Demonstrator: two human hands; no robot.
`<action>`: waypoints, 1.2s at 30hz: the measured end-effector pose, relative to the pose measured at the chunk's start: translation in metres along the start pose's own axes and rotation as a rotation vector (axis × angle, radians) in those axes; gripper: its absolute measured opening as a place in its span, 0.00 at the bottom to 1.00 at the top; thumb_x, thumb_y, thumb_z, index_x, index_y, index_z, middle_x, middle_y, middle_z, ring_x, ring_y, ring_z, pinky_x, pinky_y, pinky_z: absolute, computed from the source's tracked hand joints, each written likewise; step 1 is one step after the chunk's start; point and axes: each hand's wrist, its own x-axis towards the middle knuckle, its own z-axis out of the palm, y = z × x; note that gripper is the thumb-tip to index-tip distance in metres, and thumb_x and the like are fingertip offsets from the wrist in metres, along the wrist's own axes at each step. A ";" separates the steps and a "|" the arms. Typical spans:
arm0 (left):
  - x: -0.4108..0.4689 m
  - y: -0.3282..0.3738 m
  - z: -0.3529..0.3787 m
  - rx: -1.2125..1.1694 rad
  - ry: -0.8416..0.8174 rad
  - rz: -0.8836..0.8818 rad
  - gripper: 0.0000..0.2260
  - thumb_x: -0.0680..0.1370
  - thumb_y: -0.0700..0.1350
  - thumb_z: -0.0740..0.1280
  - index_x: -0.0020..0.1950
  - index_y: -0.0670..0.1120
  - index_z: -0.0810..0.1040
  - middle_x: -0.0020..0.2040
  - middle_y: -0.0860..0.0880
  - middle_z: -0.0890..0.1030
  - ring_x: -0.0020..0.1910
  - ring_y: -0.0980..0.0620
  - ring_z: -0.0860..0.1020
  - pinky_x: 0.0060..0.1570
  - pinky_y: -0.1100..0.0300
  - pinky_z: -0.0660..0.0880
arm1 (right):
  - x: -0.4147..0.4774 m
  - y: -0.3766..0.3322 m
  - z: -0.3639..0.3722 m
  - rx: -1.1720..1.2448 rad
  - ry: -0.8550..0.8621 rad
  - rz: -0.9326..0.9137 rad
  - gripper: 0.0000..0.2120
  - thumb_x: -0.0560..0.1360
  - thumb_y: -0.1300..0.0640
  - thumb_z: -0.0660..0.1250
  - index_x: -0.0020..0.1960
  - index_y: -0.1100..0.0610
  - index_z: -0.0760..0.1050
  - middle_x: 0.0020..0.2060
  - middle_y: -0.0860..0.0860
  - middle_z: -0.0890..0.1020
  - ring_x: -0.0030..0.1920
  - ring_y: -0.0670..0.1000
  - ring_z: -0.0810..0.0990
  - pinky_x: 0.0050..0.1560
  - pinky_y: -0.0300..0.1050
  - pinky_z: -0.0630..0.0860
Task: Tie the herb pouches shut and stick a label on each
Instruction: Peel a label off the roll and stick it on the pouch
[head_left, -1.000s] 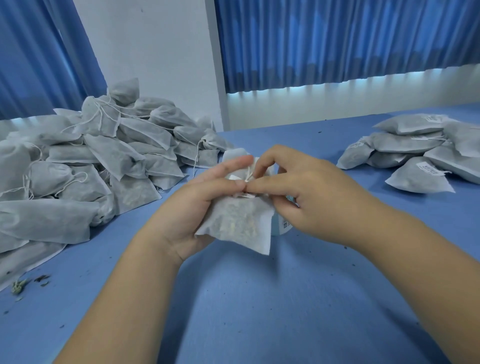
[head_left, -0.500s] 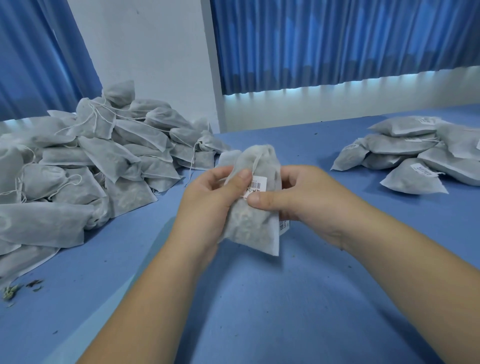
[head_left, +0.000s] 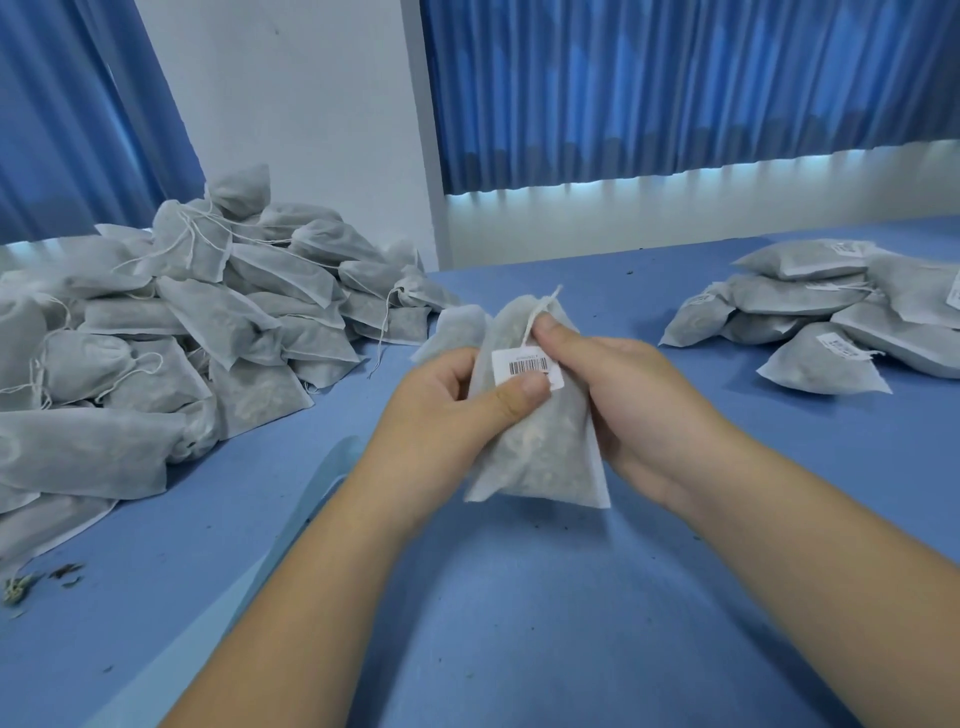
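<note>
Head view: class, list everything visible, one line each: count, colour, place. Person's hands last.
held pouch: one, grey-white, centre, between both hands
label: one, white with barcode, on the held pouch
drawstring: one, white, at the held pouch's top
left pile: many pouches, grey-white, table's left
right pile: several labelled pouches, grey-white, table's right
herb crumbs: few, green-brown, table's near left
table: one, blue, under everything
curtains: two, blue, behind
wall: one, white, between the curtains
left hand: one, grips the held pouch, thumb on label
right hand: one, grips the held pouch near the drawstring
</note>
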 end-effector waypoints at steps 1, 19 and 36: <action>0.000 -0.001 0.001 0.020 -0.009 0.011 0.18 0.69 0.51 0.73 0.53 0.41 0.82 0.52 0.37 0.83 0.53 0.37 0.82 0.54 0.41 0.78 | 0.001 0.000 -0.001 -0.018 0.010 -0.002 0.19 0.74 0.43 0.69 0.45 0.59 0.84 0.43 0.56 0.86 0.49 0.58 0.85 0.60 0.60 0.76; 0.039 0.009 0.086 -0.112 0.215 -0.065 0.18 0.78 0.54 0.67 0.49 0.38 0.80 0.43 0.40 0.83 0.42 0.45 0.80 0.47 0.47 0.77 | -0.031 -0.015 -0.078 0.057 -0.298 0.126 0.09 0.72 0.60 0.71 0.53 0.57 0.79 0.43 0.53 0.84 0.32 0.51 0.81 0.31 0.40 0.78; 0.060 -0.001 0.186 -0.308 0.019 -0.196 0.07 0.79 0.41 0.63 0.52 0.52 0.78 0.52 0.49 0.82 0.38 0.51 0.83 0.37 0.59 0.76 | 0.005 -0.055 -0.222 0.658 0.489 -0.109 0.02 0.78 0.62 0.65 0.47 0.61 0.74 0.41 0.53 0.75 0.38 0.48 0.77 0.34 0.35 0.75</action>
